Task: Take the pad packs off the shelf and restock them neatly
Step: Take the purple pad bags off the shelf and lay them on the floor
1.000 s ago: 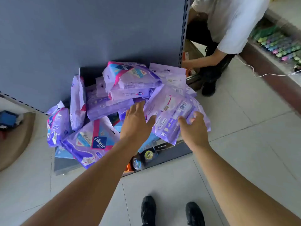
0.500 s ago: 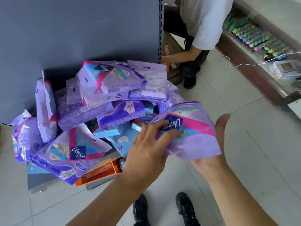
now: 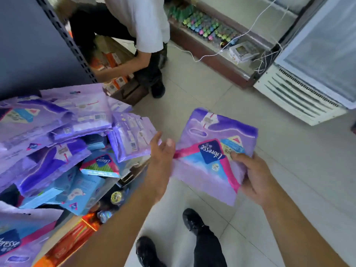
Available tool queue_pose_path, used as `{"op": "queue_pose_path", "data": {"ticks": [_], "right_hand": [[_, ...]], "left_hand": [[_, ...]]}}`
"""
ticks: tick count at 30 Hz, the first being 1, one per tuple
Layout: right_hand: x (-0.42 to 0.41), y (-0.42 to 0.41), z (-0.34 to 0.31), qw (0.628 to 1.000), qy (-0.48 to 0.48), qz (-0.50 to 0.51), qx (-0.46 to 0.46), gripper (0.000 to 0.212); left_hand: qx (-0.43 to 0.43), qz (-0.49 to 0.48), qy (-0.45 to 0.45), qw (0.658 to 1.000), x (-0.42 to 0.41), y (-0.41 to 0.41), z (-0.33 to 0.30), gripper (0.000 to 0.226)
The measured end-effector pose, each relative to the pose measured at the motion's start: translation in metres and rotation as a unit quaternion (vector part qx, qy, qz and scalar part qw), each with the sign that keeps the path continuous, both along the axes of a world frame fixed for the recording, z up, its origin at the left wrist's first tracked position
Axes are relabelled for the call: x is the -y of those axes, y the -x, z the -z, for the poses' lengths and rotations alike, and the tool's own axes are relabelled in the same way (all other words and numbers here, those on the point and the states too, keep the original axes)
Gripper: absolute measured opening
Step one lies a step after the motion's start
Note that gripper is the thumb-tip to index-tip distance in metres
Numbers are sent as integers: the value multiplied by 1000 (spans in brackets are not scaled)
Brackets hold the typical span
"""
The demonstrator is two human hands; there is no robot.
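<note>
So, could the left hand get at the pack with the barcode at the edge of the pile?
Probably yes. The left hand is open, holds nothing and sits right beside that pack, with nothing between them. The right hand has the other pack.

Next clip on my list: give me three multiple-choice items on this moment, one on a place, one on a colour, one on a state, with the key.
1. Where is the pack that the right hand holds?
A. above the floor, clear of the pile
B. on top of the pile
C. on the fridge

2. What colour is the logo patch on that pack?
A. green
B. dark blue
C. orange

3. How is the left hand?
A. balled in a fist
B. gripping a bottle
C. open, fingers straight

Key: 1 A, it hangs over the floor tiles, right of the pile. 2 B, white lettering on dark blue. 3 C, the fingers are extended and grip nothing.
</note>
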State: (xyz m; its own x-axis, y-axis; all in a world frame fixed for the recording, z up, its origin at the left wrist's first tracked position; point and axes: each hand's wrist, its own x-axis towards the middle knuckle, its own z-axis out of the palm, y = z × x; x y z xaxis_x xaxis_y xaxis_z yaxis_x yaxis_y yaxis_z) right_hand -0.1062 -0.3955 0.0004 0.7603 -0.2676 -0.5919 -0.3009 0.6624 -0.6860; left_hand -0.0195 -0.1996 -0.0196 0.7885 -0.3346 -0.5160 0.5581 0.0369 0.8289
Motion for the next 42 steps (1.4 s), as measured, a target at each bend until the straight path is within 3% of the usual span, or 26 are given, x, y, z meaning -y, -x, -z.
{"op": "queue_pose_path", "data": {"ticks": [4, 6, 8, 10, 12, 14, 15, 17, 18, 20, 22, 23, 25, 27, 31, 33, 35, 39, 42], "right_hand": [[19, 16, 36, 980, -28, 190, 57, 43], [29, 17, 56, 973, -33, 219, 64, 49], [48, 19, 81, 983, 14, 183, 19, 40], [83, 28, 114, 992, 2, 101, -71, 24], [126, 42, 148, 980, 75, 37, -179, 26], [179, 57, 179, 964, 99, 117, -218, 20], [205, 57, 194, 958, 80, 163, -220, 16], [245, 47, 228, 973, 51, 115, -195, 40], [255, 36, 246, 979, 51, 48, -189, 47], [263, 18, 290, 977, 87, -10, -192, 35], [267, 2, 337, 966, 138, 60, -212, 23], [270, -4, 357, 955, 163, 101, -224, 22], [281, -19, 393, 939, 194, 154, -239, 28], [294, -34, 425, 927, 234, 163, -243, 34], [325, -55, 483, 901, 327, 193, -209, 24], [340, -60, 521, 890, 364, 182, -207, 24], [348, -59, 575, 880, 393, 128, -234, 28], [323, -38, 686, 840, 418, -7, -346, 42], [318, -34, 713, 821, 419, 41, -385, 38]], "left_hand": [[-179, -8, 16, 984, 77, 8, 21, 95], [-187, 80, 11, 979, 118, 18, 35, 62], [-150, 101, 10, 984, 160, 17, 53, 26], [-138, 85, 13, 987, 195, -1, 74, 30], [-116, 141, -10, 983, 223, -29, 99, 37], [-83, 288, -85, 950, 246, -59, 124, 34], [-62, 373, -129, 917, 260, -73, 137, 31], [-39, 506, -192, 840, 291, -93, 168, 24], [-35, 523, -200, 828, 309, -101, 188, 23], [-31, 445, -184, 876, 338, -107, 239, 34], [-48, 274, -171, 945, 355, -102, 294, 53], [-62, 223, -173, 957, 360, -95, 317, 58], [-81, 216, -190, 954, 364, -80, 361, 54], [-41, 226, -209, 950, 370, -78, 395, 47], [4, 222, -122, 967, 401, -105, 455, 74], [44, 228, -135, 963, 414, -115, 494, 76], [116, 232, -205, 944, 421, -119, 549, 67], [192, 334, -375, 843, 417, -95, 654, 44], [221, 307, -371, 848, 418, -83, 691, 40]]}}
